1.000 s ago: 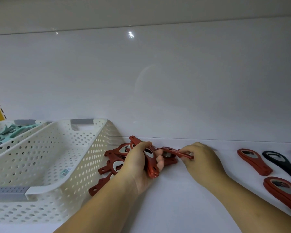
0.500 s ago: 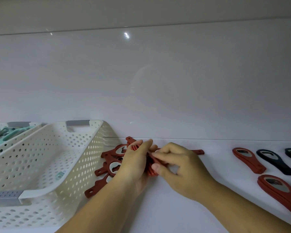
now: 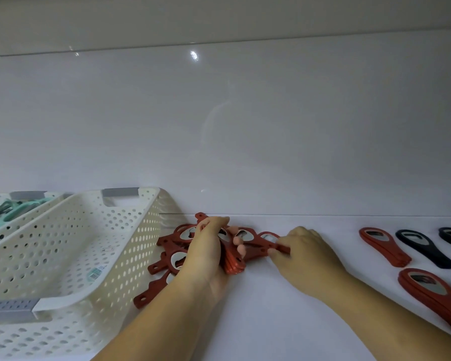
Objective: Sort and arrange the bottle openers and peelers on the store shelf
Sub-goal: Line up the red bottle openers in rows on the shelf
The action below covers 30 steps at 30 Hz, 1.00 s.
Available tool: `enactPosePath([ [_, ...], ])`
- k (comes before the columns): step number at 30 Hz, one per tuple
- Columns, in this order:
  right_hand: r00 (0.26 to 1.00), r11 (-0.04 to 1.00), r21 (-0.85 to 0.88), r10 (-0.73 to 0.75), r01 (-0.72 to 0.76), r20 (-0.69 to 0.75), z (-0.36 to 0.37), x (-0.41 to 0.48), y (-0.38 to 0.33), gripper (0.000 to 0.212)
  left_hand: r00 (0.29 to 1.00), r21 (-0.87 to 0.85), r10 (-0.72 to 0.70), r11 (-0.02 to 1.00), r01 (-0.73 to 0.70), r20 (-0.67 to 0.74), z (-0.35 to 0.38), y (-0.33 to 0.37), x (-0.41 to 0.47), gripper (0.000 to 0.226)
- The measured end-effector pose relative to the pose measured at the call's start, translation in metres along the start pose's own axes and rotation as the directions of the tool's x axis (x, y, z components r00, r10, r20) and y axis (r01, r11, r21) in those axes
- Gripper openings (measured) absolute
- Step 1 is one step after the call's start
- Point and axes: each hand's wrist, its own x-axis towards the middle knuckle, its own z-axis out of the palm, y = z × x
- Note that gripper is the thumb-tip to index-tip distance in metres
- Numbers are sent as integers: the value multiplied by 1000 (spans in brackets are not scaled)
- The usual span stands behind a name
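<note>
Head view: the red bottle openers [image 3: 171, 256] lie in a loose pile on the shelf [image 3: 258, 316], just beside the white perforated basket [image 3: 94, 246]. They look flat, stiff and light, plastic bodies with a metal insert. They should therefore stack neatly, though they may slide on one another. A pinch across the narrow handle end, or a clasp round the edges of a stack, seems the safest hold.

The left hand [image 3: 206, 256] is curled round a small stack of openers [image 3: 234, 267], fingertips showing on its far side, and holds it on edge over the pile. The right hand [image 3: 307, 256] pinches the handle end of a single red opener [image 3: 258, 247] between thumb and fingers, and the opener's head lies against the stack. Well apart to the right, a sorted red opener stack [image 3: 383, 246] and a black opener [image 3: 422, 248] lie side by side on the shelf.
</note>
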Motion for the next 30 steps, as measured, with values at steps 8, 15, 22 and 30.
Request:
enactPosePath([
  [8, 994, 905, 413, 104, -103, 20, -11, -6, -3, 18, 988, 197, 119, 971, -136, 100, 10, -5, -9, 6],
  [15, 974, 745, 633, 109, -213, 200, -66, -29, -15, 10, 902, 464, 269, 787, -408, 337, 15, -19, -19, 5],
  [22, 957, 710, 670, 20, -217, 289, -52, -62, 4, 22, 840, 560, 251, 649, -515, 481, 14, -34, -28, 3],
  [30, 934, 686, 723, -200, -83, 297, -42, -62, -3, 34, 747, 517, 265, 582, -628, 610, 21, -44, -41, 10],
])
